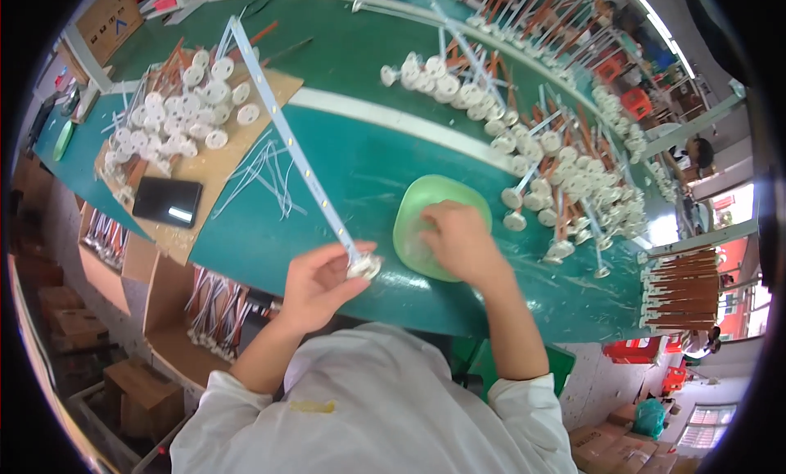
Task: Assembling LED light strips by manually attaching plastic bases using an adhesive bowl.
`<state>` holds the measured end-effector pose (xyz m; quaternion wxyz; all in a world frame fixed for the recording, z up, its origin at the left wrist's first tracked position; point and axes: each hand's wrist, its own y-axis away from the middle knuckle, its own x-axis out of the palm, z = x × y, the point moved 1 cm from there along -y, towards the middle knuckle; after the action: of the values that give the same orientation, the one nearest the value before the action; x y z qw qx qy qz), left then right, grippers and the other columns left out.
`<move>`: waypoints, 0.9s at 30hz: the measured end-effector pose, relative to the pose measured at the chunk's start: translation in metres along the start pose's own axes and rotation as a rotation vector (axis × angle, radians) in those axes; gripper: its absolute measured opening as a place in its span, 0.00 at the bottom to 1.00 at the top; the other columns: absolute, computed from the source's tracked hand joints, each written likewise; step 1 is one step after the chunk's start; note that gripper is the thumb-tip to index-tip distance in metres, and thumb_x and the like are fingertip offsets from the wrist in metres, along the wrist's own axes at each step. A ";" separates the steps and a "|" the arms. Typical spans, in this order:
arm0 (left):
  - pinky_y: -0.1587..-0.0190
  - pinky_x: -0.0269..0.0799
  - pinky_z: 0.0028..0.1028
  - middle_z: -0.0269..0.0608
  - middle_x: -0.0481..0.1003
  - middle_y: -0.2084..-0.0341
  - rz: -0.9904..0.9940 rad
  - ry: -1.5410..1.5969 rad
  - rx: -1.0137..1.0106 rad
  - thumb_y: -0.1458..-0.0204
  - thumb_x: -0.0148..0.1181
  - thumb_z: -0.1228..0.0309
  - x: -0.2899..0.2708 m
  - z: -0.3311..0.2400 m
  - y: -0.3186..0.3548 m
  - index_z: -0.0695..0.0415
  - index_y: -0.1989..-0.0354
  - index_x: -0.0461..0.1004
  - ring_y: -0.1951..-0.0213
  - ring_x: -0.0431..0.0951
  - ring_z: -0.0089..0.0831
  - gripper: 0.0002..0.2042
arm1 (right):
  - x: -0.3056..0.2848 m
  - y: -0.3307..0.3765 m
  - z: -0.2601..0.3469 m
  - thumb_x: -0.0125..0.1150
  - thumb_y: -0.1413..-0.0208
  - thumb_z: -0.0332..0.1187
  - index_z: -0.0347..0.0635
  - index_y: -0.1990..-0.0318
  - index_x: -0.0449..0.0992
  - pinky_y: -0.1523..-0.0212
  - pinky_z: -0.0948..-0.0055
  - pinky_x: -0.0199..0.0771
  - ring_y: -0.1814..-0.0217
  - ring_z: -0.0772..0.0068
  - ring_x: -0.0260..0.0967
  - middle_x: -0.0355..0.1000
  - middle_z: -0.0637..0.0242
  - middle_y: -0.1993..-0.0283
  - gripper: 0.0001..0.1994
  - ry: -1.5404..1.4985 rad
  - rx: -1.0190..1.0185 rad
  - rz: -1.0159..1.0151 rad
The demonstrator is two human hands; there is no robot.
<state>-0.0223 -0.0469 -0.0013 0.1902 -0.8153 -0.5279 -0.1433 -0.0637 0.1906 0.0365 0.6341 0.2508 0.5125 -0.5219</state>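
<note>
My left hand (321, 284) is closed on the white round end of a long LED strip (293, 142), which slants up and away to the left. The white end cap (364, 266) shows between thumb and fingers. In front of me a light green bowl (408, 197) stands on the green table, and my right hand (460, 241) reaches down into it. Its fingers are bent together inside the bowl; whatever they pinch is too small or hidden to make out. Some small pale pieces seem to lie in the bowl, blurred.
A pile of white round-ended strips (184, 114) covers cardboard (278, 91) at the left, beside a black phone (168, 201). Thin white wires (266, 179) lie nearby. Many more strips (573, 175) are heaped at the right. Boxes of strips (217, 310) stand below the table's left edge.
</note>
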 end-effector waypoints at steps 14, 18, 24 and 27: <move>0.47 0.71 0.35 0.52 0.75 0.55 0.027 0.054 -0.040 0.49 0.58 0.84 0.020 0.004 -0.023 0.68 0.51 0.70 0.52 0.77 0.38 0.15 | -0.015 0.025 -0.001 0.59 0.54 0.23 0.35 0.68 0.77 0.67 0.68 0.74 0.70 0.58 0.76 0.75 0.54 0.72 0.04 -0.183 0.187 -0.125; 0.46 0.71 0.41 0.53 0.75 0.56 0.008 0.027 -0.007 0.49 0.59 0.81 0.033 0.003 -0.030 0.67 0.52 0.70 0.52 0.77 0.42 0.15 | -0.015 0.035 -0.001 0.60 0.53 0.23 0.35 0.68 0.78 0.66 0.68 0.74 0.69 0.57 0.76 0.76 0.54 0.71 0.05 -0.204 0.320 -0.194; 0.47 0.71 0.40 0.53 0.75 0.55 -0.019 -0.016 0.025 0.48 0.58 0.81 0.046 -0.004 -0.034 0.68 0.52 0.70 0.53 0.77 0.41 0.15 | -0.019 0.043 0.002 0.62 0.54 0.24 0.35 0.70 0.79 0.65 0.67 0.74 0.68 0.58 0.76 0.77 0.55 0.70 0.04 -0.123 0.200 -0.307; 0.46 0.70 0.39 0.52 0.74 0.54 -0.050 -0.009 0.086 0.46 0.57 0.78 0.053 -0.002 -0.038 0.67 0.50 0.69 0.51 0.76 0.41 0.15 | -0.016 0.050 0.016 0.63 0.53 0.24 0.36 0.69 0.80 0.66 0.70 0.73 0.70 0.62 0.75 0.77 0.57 0.70 0.04 -0.201 0.175 -0.481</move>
<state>-0.0362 0.0091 0.0299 0.2188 -0.7936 -0.5546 -0.1215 -0.0105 0.1994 0.0458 0.5155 0.1227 0.4447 -0.7221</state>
